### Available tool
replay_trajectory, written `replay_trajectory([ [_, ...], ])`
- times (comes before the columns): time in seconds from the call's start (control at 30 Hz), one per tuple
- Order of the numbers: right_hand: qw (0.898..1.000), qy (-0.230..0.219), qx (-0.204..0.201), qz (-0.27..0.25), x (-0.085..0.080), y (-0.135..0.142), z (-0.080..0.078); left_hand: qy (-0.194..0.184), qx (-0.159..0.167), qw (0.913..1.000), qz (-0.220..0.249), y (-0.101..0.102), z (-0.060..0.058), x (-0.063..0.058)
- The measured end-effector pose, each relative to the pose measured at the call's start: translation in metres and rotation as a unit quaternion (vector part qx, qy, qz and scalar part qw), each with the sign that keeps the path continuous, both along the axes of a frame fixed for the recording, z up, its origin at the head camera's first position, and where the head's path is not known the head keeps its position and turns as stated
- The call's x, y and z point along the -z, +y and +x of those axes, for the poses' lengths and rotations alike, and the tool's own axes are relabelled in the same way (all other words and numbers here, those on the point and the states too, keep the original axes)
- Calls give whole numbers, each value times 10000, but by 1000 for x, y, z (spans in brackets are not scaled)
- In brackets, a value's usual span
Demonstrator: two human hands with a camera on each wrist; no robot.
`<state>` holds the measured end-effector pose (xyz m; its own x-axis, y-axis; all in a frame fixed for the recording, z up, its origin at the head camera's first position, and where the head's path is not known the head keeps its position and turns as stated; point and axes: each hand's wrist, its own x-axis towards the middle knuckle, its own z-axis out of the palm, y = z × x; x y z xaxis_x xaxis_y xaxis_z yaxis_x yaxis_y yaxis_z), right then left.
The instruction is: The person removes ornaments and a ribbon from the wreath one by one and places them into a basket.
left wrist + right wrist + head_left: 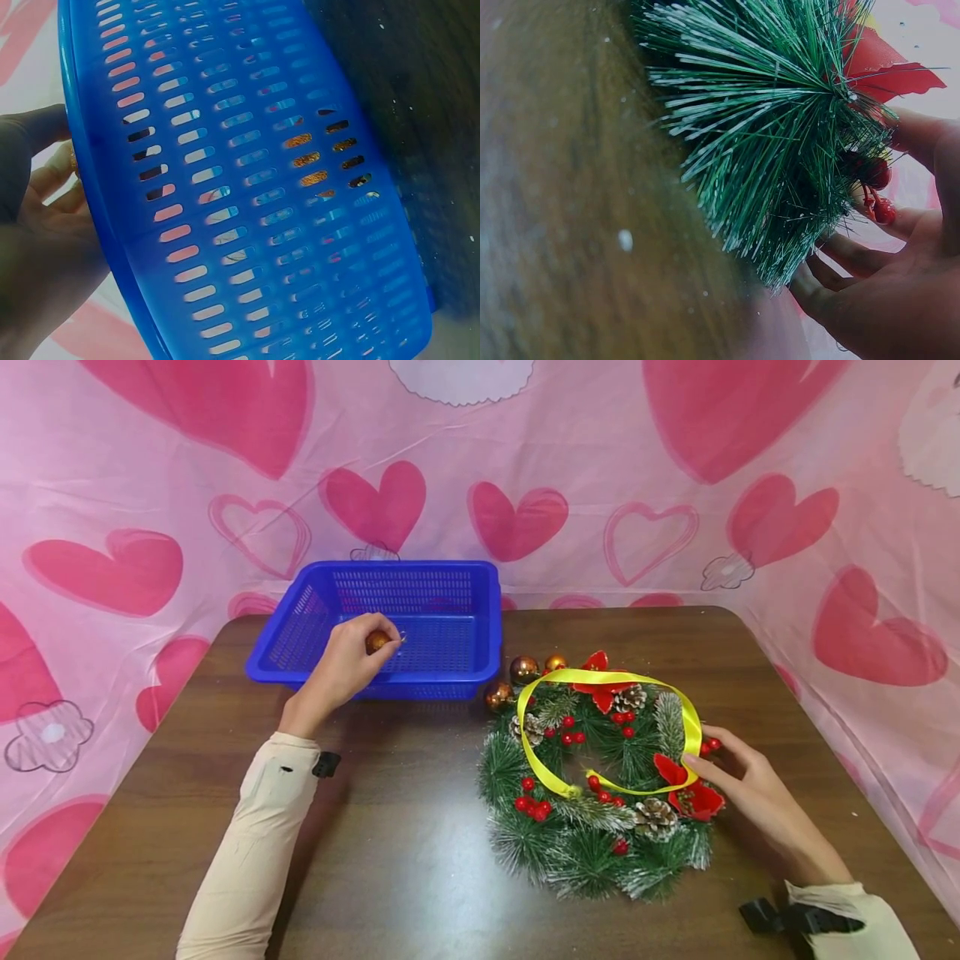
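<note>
My left hand (pixel 351 653) is over the near side of a blue plastic basket (pixel 489 618), holding a copper-coloured Christmas bauble (pixel 377 642) between curled fingers and thumb. The basket wall hides most of that bauble in the left wrist view. A Christmas wreath (pixel 525 847) of frosted green needles lies on the table, with red berries, red flowers and pinecones. My right hand (pixel 757 793) grips its right edge, thumb on top by the yellow ribbon (pixel 693 727) and the other fingers around the outer side. Green needles (pixel 757 142) cover part of these fingers in the right wrist view.
More copper baubles (pixel 523 670) sit at the wreath's upper left, beside the basket's corner. Orange glitter (pixel 306 160) shows through the basket's slots. The brown wooden table (pixel 405 827) backs onto a pink curtain (pixel 585 460) printed with hearts.
</note>
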<state>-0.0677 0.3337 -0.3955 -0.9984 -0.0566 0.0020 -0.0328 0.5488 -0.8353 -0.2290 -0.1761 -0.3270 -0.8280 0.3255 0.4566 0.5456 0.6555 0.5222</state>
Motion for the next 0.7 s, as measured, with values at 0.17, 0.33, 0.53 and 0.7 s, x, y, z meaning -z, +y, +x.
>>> replay_trajectory([
  [0.17, 10000, -16, -9, 13, 0, 0, 0, -131, 18, 9999, -95, -1, -1, 3],
  [0.33, 10000, 5, -4, 26, -1, 0, 0, -262, 60, 9995, -185, -2, -3, 4],
  [0.53, 10000, -22, -33, -49, -1, 0, 0, -457, 182, 9983, -310, -3, -4, 6],
  [0.7, 10000, -47, -36, -77, 0, 1, 0, -406, 286, 9980, -389, -2, -6, 7],
])
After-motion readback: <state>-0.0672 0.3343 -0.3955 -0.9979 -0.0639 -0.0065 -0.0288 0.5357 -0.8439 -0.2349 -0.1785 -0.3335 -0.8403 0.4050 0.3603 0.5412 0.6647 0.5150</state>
